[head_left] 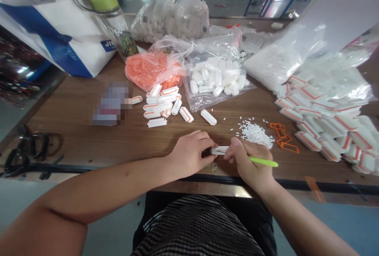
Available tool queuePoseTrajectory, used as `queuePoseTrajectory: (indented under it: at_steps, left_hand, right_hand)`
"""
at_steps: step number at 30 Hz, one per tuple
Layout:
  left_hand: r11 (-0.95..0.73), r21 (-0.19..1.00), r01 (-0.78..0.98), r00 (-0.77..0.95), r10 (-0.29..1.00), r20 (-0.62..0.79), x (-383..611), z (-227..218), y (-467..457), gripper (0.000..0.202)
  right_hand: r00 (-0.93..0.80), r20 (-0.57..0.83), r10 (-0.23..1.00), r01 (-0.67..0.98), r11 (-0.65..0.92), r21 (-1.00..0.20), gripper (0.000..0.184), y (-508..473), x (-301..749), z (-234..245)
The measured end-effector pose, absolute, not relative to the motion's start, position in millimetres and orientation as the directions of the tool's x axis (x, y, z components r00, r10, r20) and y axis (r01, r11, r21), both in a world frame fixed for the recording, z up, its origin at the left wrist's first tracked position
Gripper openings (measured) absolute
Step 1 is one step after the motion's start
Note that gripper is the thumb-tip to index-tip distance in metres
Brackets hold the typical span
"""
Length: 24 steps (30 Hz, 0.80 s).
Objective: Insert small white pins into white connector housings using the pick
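Note:
My left hand [195, 153] has its thumb and fingers closed on the left end of a small white plastic housing [219, 150] lying at the table's front. My right hand [248, 161] grips a slim tool with a lime-green handle [263, 162], held like a pen over the housing's right end; its working tip is too small to make out. Just beyond lies a heap of tiny white plastic pieces [257, 134], with several orange rectangular frames [286, 141] to its right. One loose white housing [209, 117] rests ahead of my left hand.
White housings with orange edging [161, 104] lie in a group at centre-left; a larger pile [334, 125] is at right. Behind are bags of orange parts [151, 68] and white parts [211, 74], and a green-lidded bottle [115, 23]. Black-handled scissors [25, 149] lie far left.

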<state>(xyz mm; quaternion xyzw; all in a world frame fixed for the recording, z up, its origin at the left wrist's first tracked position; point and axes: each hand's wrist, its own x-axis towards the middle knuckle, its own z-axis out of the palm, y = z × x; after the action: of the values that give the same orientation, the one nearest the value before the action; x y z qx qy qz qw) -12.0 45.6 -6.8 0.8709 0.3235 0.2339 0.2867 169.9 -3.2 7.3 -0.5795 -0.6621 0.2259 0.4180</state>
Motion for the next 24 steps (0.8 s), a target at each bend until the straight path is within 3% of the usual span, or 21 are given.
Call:
queuePoseTrajectory:
  at_steps: [10, 18, 24]
  left_hand:
    - [-0.623, 0.650, 0.434, 0.680, 0.701, 0.217, -11.4, -7.3, 45.7, 0.012]
    - [-0.617, 0.667, 0.417, 0.677, 0.701, 0.225, -11.8, -5.9, 45.5, 0.013]
    - [-0.626, 0.653, 0.426, 0.675, 0.701, 0.232, -11.7, -8.0, 45.7, 0.012]
  right_hand:
    - [-0.011, 0.315, 0.949, 0.630, 0.251, -0.735, 0.047, -0.1, 166.2, 11.2]
    - [0.058, 0.300, 0.952, 0.595, 0.209, -0.776, 0.048, -3.3, 170.3, 6.9]
    - [0.001, 0.339, 0.941, 0.602, 0.270, -0.751, 0.045, -2.0, 167.3, 8.5]
